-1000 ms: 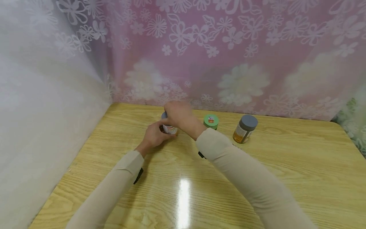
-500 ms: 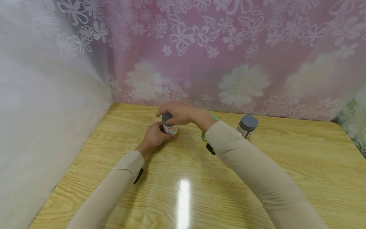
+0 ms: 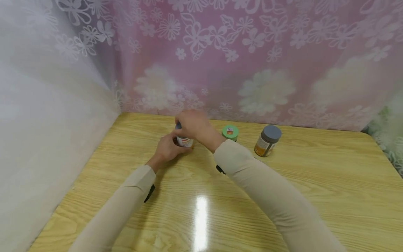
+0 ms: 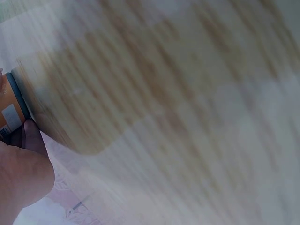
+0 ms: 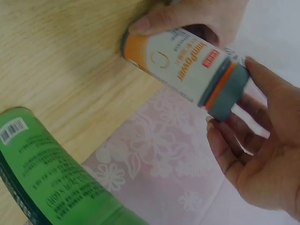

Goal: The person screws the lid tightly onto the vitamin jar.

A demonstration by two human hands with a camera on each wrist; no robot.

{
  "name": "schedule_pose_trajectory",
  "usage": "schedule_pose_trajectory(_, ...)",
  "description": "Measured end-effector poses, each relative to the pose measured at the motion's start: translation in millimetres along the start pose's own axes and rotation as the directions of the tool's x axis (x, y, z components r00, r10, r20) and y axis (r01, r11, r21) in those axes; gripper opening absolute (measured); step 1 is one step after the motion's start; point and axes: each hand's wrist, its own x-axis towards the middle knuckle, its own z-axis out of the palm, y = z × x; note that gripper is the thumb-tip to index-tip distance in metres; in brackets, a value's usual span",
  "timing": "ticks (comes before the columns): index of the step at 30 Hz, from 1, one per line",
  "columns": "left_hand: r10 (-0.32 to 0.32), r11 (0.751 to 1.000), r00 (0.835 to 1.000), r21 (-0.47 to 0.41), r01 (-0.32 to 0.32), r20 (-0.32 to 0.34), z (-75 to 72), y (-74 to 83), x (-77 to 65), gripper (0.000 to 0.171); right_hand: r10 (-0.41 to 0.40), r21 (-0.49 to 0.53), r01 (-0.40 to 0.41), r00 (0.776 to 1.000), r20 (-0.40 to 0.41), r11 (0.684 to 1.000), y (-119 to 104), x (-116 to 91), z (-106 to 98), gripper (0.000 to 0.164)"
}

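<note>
A white and orange supplement bottle (image 3: 185,142) stands on the table towards the back left. My left hand (image 3: 167,148) grips its lower body, with the thumb along the near side. From above, my right hand (image 3: 194,124) holds the grey cap (image 5: 229,91), fingers round its rim. An orange ring shows just under that cap in the right wrist view, where the bottle lies across the picture. In the left wrist view only the orange lower part of the bottle (image 4: 10,110) and some of the left hand (image 4: 26,173) appear at the edge.
A green bottle (image 3: 230,133) stands just right of the right wrist, partly hidden by the sleeve. Farther right is a brownish jar (image 3: 263,147) with a grey lid. A floral curtain (image 3: 217,70) hangs behind the wooden table (image 3: 315,175).
Half a second ago the right hand was turned with its fingers spread loosely over the cap; now they are closed round it again. The left hand keeps its grip on the bottle.
</note>
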Motion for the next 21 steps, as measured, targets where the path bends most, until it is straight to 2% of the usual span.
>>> schedule_pose_trajectory(2, 0.000, 1.000, 1.000, 0.016, 0.000, -0.001, -0.7, -0.7, 0.0, 0.058, 0.035, -0.024, -0.036, 0.999, -0.031, 0.999, -1.7, -1.0, 2.7, 0.039)
schedule_pose_trajectory(5, 0.006, 1.000, 1.000, 0.028, -0.005, -0.003, -0.8, -1.2, 0.3, 0.056, 0.035, -0.039, -0.036, 0.999, -0.022, 0.999, -0.1, -1.9, 4.1, 0.047)
schedule_pose_trajectory(7, 0.011, 1.000, 1.000, 0.027, -0.011, 0.001, -1.3, -0.4, 0.0, 0.056, -0.027, -0.021, 0.027, 1.000, 0.008, 0.999, 4.2, -2.4, 3.1, 0.049)
schedule_pose_trajectory(9, 0.010, 1.000, 1.000, 0.027, -0.011, 0.007, -1.3, 0.3, -0.2, 0.055, -0.128, 0.021, 0.127, 0.989, 0.067, 0.992, 10.6, -2.8, 0.1, 0.049)
schedule_pose_trajectory(12, 0.011, 1.000, 1.000, 0.023, -0.012, 0.005, -1.2, 0.9, -0.5, 0.054, -0.268, 0.112, 0.252, 0.949, 0.166, 0.961, 19.2, -3.0, -5.8, 0.048)
schedule_pose_trajectory(14, 0.013, 1.000, 1.000, 0.015, -0.013, 0.002, -0.6, 0.9, -0.2, 0.053, -0.306, 0.152, 0.278, 0.927, 0.218, 0.949, 22.2, -3.5, -9.3, 0.048)
schedule_pose_trajectory(17, 0.021, 1.000, 1.000, 0.001, -0.021, 0.002, 0.3, 0.3, -0.1, 0.053, -0.285, 0.150, 0.255, 0.928, 0.241, 0.955, 21.7, -3.6, -10.8, 0.046)
schedule_pose_trajectory(21, 0.021, 1.000, 1.000, 0.006, -0.021, -0.006, 0.6, -0.2, -0.9, 0.054, -0.190, 0.111, 0.169, 0.957, 0.219, 0.979, 12.5, -3.8, -10.2, 0.046)
